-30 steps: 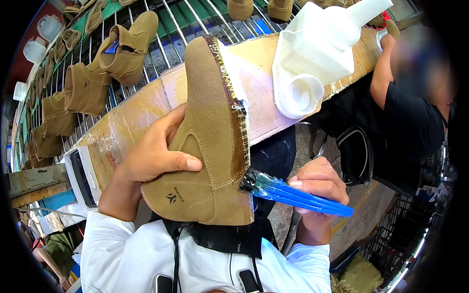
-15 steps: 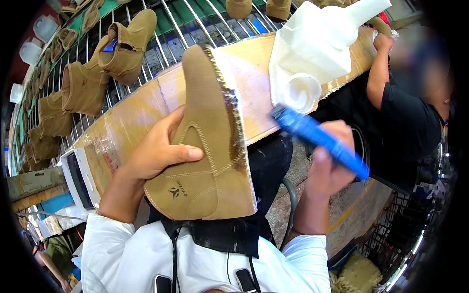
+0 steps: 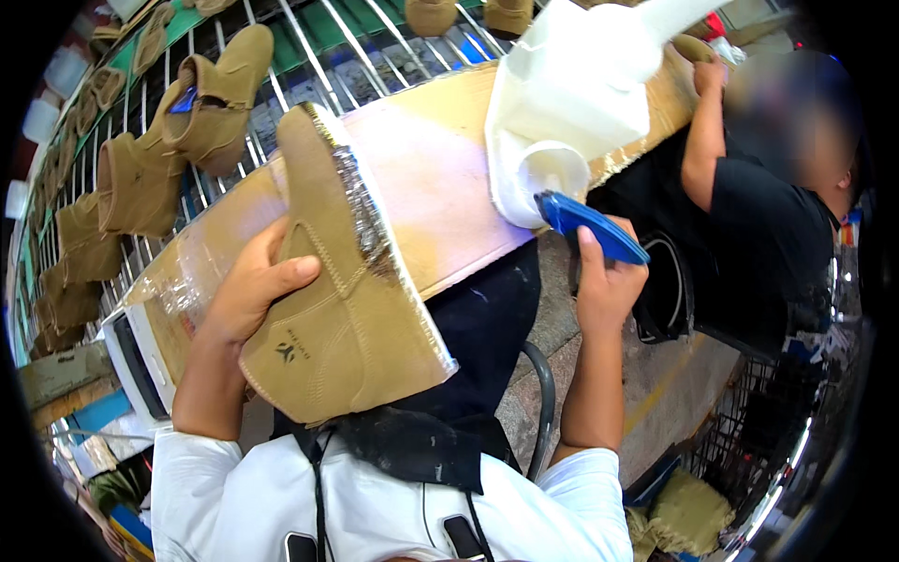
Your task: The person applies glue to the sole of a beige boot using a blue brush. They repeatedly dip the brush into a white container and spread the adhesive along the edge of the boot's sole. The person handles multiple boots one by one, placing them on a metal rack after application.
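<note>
My left hand (image 3: 251,288) grips a tan suede boot (image 3: 328,328) by its side, thumb pressed on the upper. The boot lies on its side above my lap, its sole edge to the right; a dark, wet-looking band with white along it runs down that edge. Between the thumb and fingers of my right hand (image 3: 602,290) is a blue-handled brush (image 3: 607,234). Its tip is at the round mouth of a white plastic container (image 3: 573,94); I cannot tell how far in it reaches.
The container stands on a cardboard-covered board (image 3: 440,187). Several tan boots (image 3: 220,103) sit on a metal-bar rack (image 3: 323,47) to the left and behind. A person in black (image 3: 763,234) works at the far right. A curved grey metal tube (image 3: 543,403) stands beside my lap.
My right hand has carried the brush up and left, from beside the container to its mouth. The boot in my left hand has shifted left and tilted; the whole view has shifted slightly.
</note>
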The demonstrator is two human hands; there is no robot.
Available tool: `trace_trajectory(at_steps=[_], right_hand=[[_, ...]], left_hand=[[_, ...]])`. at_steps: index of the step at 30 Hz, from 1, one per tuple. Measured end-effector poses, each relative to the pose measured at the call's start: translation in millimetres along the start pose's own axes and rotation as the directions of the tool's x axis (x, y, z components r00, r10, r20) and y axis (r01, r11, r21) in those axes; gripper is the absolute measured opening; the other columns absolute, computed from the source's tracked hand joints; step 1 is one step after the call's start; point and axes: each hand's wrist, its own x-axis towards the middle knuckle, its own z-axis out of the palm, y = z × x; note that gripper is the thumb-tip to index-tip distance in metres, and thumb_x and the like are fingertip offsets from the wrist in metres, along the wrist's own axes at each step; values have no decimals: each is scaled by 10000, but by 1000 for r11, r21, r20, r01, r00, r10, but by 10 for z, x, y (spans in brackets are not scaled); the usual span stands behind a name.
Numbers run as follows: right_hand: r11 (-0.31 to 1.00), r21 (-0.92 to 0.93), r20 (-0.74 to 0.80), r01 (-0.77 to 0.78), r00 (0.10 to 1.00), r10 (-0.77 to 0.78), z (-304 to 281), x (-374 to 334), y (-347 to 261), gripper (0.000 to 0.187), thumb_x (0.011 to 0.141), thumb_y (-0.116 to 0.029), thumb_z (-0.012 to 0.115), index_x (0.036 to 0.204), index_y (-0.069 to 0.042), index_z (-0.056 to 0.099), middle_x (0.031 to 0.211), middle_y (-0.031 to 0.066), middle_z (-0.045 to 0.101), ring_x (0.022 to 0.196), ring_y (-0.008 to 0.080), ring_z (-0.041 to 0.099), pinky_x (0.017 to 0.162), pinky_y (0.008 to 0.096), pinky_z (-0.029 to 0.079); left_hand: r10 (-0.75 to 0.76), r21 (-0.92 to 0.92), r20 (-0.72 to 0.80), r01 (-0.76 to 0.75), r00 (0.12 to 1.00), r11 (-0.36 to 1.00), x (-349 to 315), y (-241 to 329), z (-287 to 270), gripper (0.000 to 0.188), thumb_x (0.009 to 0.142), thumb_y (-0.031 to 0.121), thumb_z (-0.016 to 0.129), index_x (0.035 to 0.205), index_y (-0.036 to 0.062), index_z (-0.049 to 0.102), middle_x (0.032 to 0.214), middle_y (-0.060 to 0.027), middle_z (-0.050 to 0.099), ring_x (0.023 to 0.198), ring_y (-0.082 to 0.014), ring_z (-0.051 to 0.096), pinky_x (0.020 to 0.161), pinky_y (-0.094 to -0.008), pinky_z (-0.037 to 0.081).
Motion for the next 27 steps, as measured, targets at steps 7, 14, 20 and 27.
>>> trace_trajectory(at_steps=[7, 14, 20, 27], right_hand=[[680, 673, 215, -289, 957, 194, 221, -193, -620, 161, 826, -93, 676, 919, 34, 643, 834, 55, 630, 762, 118, 575, 724, 266, 456], [788, 609, 328, -93, 934, -143, 196, -40, -819, 157, 780, -62, 692, 881, 51, 655, 868, 128, 637, 796, 173, 578, 718, 284, 446], [822, 566, 335, -60, 928, -163, 76, -107, -877, 169, 767, -94, 687, 858, 47, 666, 839, 140, 638, 762, 206, 584, 699, 307, 444], [861, 507, 306, 42, 925, -225, -70, -216, -946, 237, 754, -168, 698, 875, 35, 674, 801, 150, 655, 695, 228, 596, 637, 316, 452]], left_hand=[[-15, 76, 43, 12, 999, 997, 59, 30, 60, 738, 782, 216, 757, 1351, -59, 377, 1209, -140, 571, 1075, -191, 592, 907, -298, 496], [3, 114, 71, -11, 997, 993, 13, 47, 89, 739, 783, 219, 757, 1357, -49, 377, 1215, -134, 569, 1072, -189, 589, 912, -305, 486], [7, 97, 49, -11, 999, 995, -47, 71, 36, 736, 787, 223, 753, 1356, -51, 374, 1220, -131, 567, 1073, -185, 590, 913, -305, 488], [-6, -31, 70, 8, 998, 999, -83, 76, 33, 721, 811, 247, 730, 1356, -55, 366, 1227, -145, 566, 1076, -192, 602, 916, -303, 500]])
